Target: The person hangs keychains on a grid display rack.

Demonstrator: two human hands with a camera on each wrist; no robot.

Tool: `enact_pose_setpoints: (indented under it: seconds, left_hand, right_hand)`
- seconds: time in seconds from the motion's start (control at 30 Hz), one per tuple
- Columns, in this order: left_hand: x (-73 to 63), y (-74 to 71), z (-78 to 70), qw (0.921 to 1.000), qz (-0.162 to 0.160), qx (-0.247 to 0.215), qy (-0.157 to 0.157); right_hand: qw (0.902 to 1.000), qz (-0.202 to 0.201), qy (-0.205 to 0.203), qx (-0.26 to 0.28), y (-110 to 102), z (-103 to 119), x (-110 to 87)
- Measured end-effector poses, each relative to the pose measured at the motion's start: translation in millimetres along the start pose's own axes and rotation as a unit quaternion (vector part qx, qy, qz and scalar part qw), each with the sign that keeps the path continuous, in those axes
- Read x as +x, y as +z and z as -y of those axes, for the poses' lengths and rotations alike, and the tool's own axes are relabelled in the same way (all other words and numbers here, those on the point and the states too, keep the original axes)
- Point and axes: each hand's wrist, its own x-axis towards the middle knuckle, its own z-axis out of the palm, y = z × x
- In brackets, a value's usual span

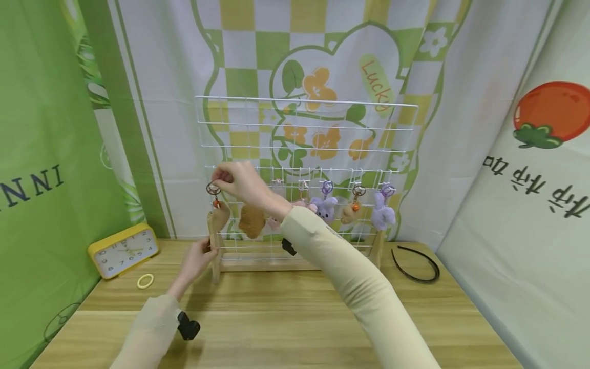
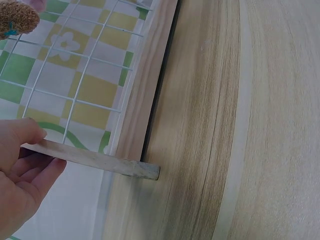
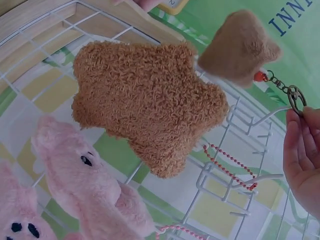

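Observation:
My right hand (image 1: 249,184) pinches the metal key ring (image 3: 296,100) of a tan plush keychain (image 3: 240,47) between thumb and fingertips. The plush dangles from a short chain with an orange bead (image 3: 260,76), at the left end of the white wire grid rack (image 1: 304,102). Close by the ring, a white hook (image 3: 270,114) juts out from the grid. A curly brown plush (image 3: 145,100) hangs just to the right, on a red bead chain (image 3: 227,157). Low on the left, my left hand (image 1: 195,260) grips the rack's wooden side post (image 2: 95,159).
Pink plushes (image 3: 85,170), purple plushes (image 1: 324,207) and another tan plush (image 1: 350,212) hang further right. On the table (image 1: 276,318) lie a yellow clock (image 1: 124,251) and a yellow ring (image 1: 145,281) at left, and a black headband (image 1: 430,266) at right.

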Motion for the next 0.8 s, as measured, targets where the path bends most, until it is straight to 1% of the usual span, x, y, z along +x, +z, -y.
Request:
enact_pose_setpoints:
  seconds: [0.23,0.4,0.67,0.8]
  left_hand:
    - [2.0,1.4,0.8,1.0000,-0.005,-0.002,0.005]
    - [2.1,1.5,0.5,0.9999,-0.004,0.008,0.006]
    - [1.4,0.1,-0.4,1.0000,-0.002,0.007,0.002]
    - [0.8,-1.2,-0.5,1.0000,0.001,0.008,-0.004]
  right_hand:
    - [0.9996,0.003,0.020,-0.022,0,-6,5.9]
    - [0.9989,0.002,0.033,-0.034,3,-12,6.1]
    - [0.9988,-0.001,0.036,-0.033,8,-16,6.0]
    - [0.9989,0.004,0.038,-0.029,9,-17,6.8]
